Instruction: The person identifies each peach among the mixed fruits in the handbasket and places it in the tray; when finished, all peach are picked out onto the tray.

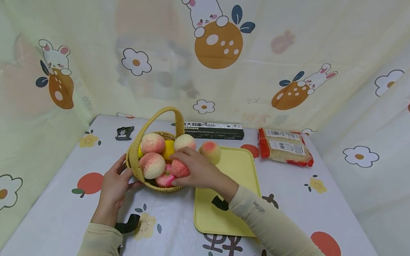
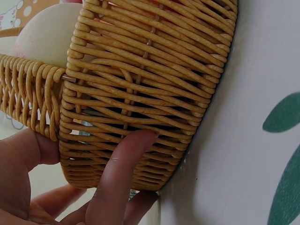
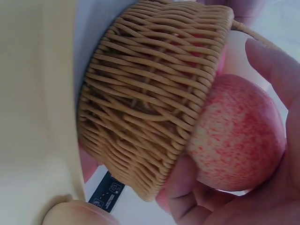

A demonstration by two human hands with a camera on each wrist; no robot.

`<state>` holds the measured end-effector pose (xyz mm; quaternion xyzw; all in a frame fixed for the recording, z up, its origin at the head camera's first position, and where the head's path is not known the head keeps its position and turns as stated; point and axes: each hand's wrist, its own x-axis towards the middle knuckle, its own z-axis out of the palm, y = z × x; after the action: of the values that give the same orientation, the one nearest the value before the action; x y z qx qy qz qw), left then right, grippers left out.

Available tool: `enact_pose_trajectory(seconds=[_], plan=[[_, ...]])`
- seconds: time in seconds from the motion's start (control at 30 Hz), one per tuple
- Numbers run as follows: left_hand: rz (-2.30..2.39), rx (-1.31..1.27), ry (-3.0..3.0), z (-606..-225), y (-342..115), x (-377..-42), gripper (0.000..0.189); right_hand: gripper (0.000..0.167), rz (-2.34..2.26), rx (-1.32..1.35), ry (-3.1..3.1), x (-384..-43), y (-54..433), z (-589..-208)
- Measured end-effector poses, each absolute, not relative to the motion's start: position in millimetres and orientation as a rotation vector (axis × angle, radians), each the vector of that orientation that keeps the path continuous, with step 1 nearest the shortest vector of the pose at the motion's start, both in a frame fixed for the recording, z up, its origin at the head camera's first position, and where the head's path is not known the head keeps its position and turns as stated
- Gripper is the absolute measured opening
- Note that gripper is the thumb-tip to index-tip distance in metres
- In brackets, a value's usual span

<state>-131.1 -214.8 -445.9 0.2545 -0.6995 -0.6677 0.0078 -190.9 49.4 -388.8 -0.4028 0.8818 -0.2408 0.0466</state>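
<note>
A wicker basket (image 1: 164, 189) with a tall handle stands on the table, filled with fruit. My left hand (image 1: 113, 185) holds its left side, the fingertips (image 2: 140, 140) against the woven wall. My right hand (image 1: 195, 169) grips a red-speckled peach (image 3: 239, 136) at the basket's right rim, thumb and fingers curled round it. Paler peaches (image 1: 152, 165), a yellow fruit (image 1: 168, 151) and a glossy pink fruit (image 1: 165, 179) lie inside, partly hidden. Another peach (image 1: 210, 152) sits at the far left corner of the yellow tray (image 1: 234, 170), just right of the basket.
Behind the basket lies a black and white pasta box (image 1: 214, 131). A small black packet (image 1: 124, 133) is at the back left, and a red-edged clear bag (image 1: 285, 147) at the back right. A printed curtain (image 1: 160, 89) hangs around the table.
</note>
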Motion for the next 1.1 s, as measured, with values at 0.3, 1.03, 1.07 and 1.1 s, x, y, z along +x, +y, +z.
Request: enact_pose_trajectory(seconds=[0.3,1.03,1.07,1.1], plan=[[-2.093,0.788,-2.193,-446.4,-214.2,-130.0,0.076,0.061,-0.671,-1.286,2.814,-192.6,46.4,-399.4],[-2.097,0.791,-2.205,-445.2,-213.1,-127.8,0.076,0.053,-0.777,-1.208,2.779,-181.6,50.5,-395.0],[-2.096,0.792,-2.204,-445.1,-213.2,-127.9,0.076,0.053,-0.793,-1.203,2.768,-180.7,51.4,-393.8],[-2.097,0.791,-2.204,-445.3,-213.4,-128.1,0.076,0.053,-0.812,-1.196,2.754,-179.9,52.4,-392.4]])
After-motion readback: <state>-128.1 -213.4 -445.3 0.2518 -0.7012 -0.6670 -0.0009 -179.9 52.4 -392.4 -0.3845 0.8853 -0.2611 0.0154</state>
